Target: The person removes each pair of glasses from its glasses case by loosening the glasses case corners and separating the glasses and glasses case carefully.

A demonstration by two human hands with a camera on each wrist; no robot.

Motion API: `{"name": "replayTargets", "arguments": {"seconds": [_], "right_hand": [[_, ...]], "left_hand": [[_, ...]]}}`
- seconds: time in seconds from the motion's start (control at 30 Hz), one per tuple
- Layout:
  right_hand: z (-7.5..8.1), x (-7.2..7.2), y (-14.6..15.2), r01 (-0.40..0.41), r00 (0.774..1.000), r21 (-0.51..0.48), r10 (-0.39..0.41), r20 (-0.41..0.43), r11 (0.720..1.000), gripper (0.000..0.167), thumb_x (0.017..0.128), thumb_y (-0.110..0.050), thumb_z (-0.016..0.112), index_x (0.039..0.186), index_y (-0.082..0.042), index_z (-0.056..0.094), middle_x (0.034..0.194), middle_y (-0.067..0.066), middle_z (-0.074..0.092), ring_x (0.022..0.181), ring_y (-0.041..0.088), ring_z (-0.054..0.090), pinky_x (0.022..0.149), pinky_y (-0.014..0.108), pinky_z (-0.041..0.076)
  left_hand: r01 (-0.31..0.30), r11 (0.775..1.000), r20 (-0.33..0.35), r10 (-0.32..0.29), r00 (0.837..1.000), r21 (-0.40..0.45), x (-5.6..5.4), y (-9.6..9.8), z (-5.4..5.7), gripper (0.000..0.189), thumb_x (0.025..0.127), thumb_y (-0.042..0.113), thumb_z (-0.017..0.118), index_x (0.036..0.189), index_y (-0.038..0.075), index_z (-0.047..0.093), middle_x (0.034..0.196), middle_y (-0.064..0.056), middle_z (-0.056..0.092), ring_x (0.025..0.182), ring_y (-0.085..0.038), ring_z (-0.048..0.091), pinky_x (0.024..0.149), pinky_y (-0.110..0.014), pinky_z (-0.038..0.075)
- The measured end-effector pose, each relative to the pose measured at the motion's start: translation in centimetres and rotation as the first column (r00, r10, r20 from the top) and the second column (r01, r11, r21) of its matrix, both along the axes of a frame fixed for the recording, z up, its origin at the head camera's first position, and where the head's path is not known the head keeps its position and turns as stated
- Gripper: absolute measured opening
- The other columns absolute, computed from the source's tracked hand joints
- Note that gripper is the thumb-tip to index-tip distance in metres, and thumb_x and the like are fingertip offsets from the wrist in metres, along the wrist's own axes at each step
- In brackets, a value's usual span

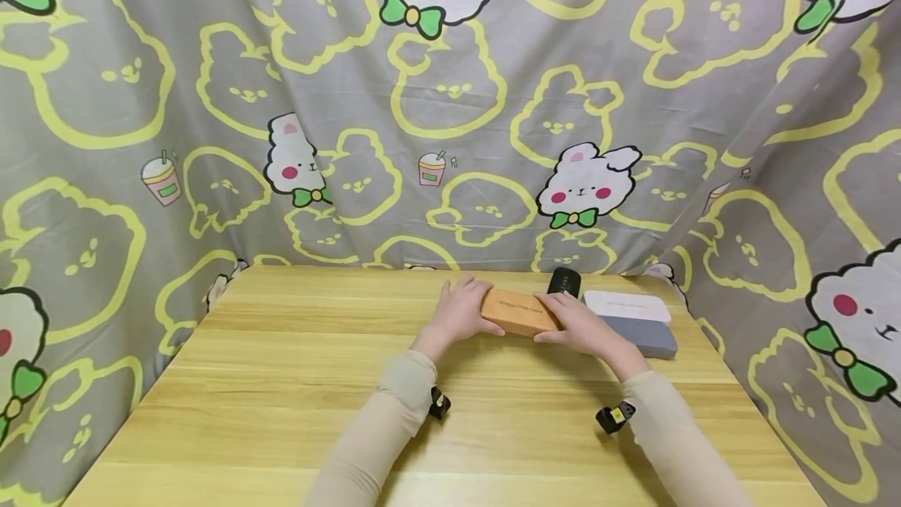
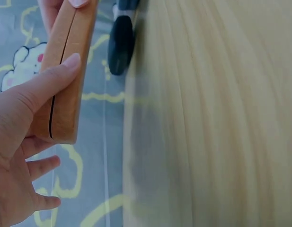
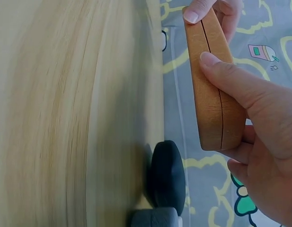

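Both hands hold an orange-brown glasses case (image 1: pixel 517 311) lengthwise between them, above the far part of the table. My left hand (image 1: pixel 461 313) grips its left end, and my right hand (image 1: pixel 583 329) grips the right end. In the left wrist view, the left thumb lies across the dark seam of the case (image 2: pixel 65 94), while the lower fingers spread away from it. The right wrist view shows the right thumb on the seam side of the case (image 3: pixel 207 94), with fingers behind. The seam looks closed, and small dark print marks the top.
A black case (image 1: pixel 564 282) lies just behind the right hand. To its right, a white case (image 1: pixel 626 305) sits behind a grey-blue case (image 1: pixel 644 337). The wooden table (image 1: pixel 267 382) ends at a patterned curtain (image 1: pixel 450 100), which also hangs along both sides.
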State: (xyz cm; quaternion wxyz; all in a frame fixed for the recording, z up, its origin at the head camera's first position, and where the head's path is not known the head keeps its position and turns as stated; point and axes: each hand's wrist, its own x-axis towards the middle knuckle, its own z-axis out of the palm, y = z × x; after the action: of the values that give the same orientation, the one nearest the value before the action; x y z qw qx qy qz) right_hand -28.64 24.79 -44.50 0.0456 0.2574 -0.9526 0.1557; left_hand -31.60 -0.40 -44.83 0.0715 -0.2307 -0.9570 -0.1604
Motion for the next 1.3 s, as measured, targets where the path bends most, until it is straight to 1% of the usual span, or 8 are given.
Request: {"name": "replayTargets", "arguments": {"seconds": [0.2,0.37,0.57,0.8,1.03,1.17,1.3], "right_hand": [[0.4,1.2,1.0,-0.001,1.000,-0.017,0.001,0.005,1.000,0.081,0.080,-0.037,0.078,0.143,0.000,0.043,0.130,0.023,0.056,0.119,0.040,0.054,0.098,0.056,0.046],[0.8,1.9,2.0,0.012,0.999,-0.053,-0.010,0.042,0.999,0.082,0.079,-0.035,0.080,0.145,-0.003,0.043,0.127,0.021,0.057,0.112,0.034,0.057,0.093,0.052,0.048],[1.1,2.7,3.5,0.019,0.998,-0.073,-0.015,0.068,0.997,0.082,0.079,-0.032,0.080,0.145,-0.003,0.042,0.129,0.021,0.056,0.113,0.033,0.056,0.094,0.052,0.047],[1.6,3.8,5.2,0.029,0.997,-0.082,-0.023,0.072,0.996,0.081,0.081,-0.031,0.079,0.146,-0.001,0.041,0.136,0.025,0.051,0.122,0.041,0.052,0.098,0.057,0.045],[2.2,5.3,6.7,0.039,0.998,-0.080,-0.036,0.044,0.996,0.079,0.080,-0.027,0.079,0.145,-0.001,0.042,0.141,0.028,0.047,0.128,0.048,0.047,0.100,0.062,0.043],[2.5,6.1,7.5,0.041,0.999,-0.085,-0.038,0.032,0.996,0.078,0.079,-0.024,0.080,0.144,-0.001,0.043,0.141,0.030,0.046,0.127,0.051,0.046,0.099,0.064,0.042],[2.7,6.7,8.5,0.050,0.998,-0.099,-0.047,0.034,0.994,0.078,0.078,-0.023,0.081,0.144,-0.002,0.044,0.139,0.030,0.047,0.123,0.050,0.049,0.096,0.064,0.043]], "left_hand": [[-0.015,1.000,-0.001,0.015,1.000,0.002,1.1,1.2,0.2,0.091,0.063,0.061,0.082,0.138,0.019,0.052,0.143,0.003,0.055,0.143,-0.025,0.039,0.115,-0.064,0.024],[-0.027,1.000,-0.020,0.028,0.999,0.013,1.9,2.3,0.2,0.092,0.062,0.062,0.083,0.137,0.019,0.053,0.141,0.005,0.057,0.142,-0.024,0.040,0.114,-0.065,0.024],[-0.046,0.999,-0.039,0.046,0.998,-0.006,2.7,3.8,0.1,0.091,0.062,0.065,0.081,0.137,0.022,0.053,0.140,0.007,0.058,0.142,-0.022,0.041,0.113,-0.065,0.026],[-0.074,0.997,-0.071,0.073,0.995,-0.010,4.0,5.8,0.4,0.091,0.061,0.066,0.081,0.137,0.023,0.053,0.139,0.007,0.058,0.140,-0.020,0.042,0.114,-0.065,0.025],[-0.096,0.995,-0.104,0.094,0.990,-0.014,5.1,7.7,0.6,0.092,0.060,0.069,0.080,0.136,0.024,0.054,0.137,0.009,0.059,0.139,-0.018,0.044,0.114,-0.064,0.025],[-0.105,0.994,-0.095,0.102,0.990,-0.029,5.7,8.7,0.7,0.093,0.060,0.071,0.078,0.136,0.025,0.054,0.137,0.009,0.059,0.140,-0.017,0.043,0.114,-0.063,0.026],[-0.115,0.993,-0.084,0.113,0.990,-0.024,6.5,9.9,0.8,0.094,0.059,0.072,0.077,0.137,0.026,0.052,0.138,0.010,0.058,0.140,-0.015,0.043,0.116,-0.061,0.025]]}}
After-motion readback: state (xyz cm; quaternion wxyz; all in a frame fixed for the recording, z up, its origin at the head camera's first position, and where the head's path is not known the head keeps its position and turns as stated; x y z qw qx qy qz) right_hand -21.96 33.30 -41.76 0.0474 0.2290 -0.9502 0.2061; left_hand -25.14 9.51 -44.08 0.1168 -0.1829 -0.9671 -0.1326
